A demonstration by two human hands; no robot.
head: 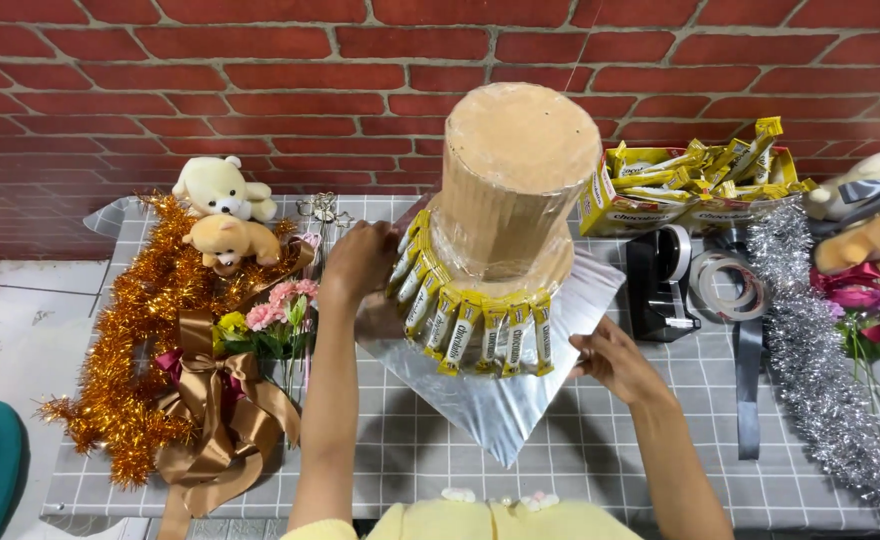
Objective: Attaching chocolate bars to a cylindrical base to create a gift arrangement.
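Right hand (615,362): your fingers curl, tips touching the foil base (495,400).
Left hand (360,262): your fingers press the bars (470,328).

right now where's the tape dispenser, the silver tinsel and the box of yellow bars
tape dispenser (657,283), head view, on its black body
silver tinsel (808,360), head view, midway along the strand
box of yellow bars (640,210), head view, on the box's front wall

A home craft corner: checked table cloth (600,470), brick wall (160,80), tinsel (130,330), tape dispenser (658,285).
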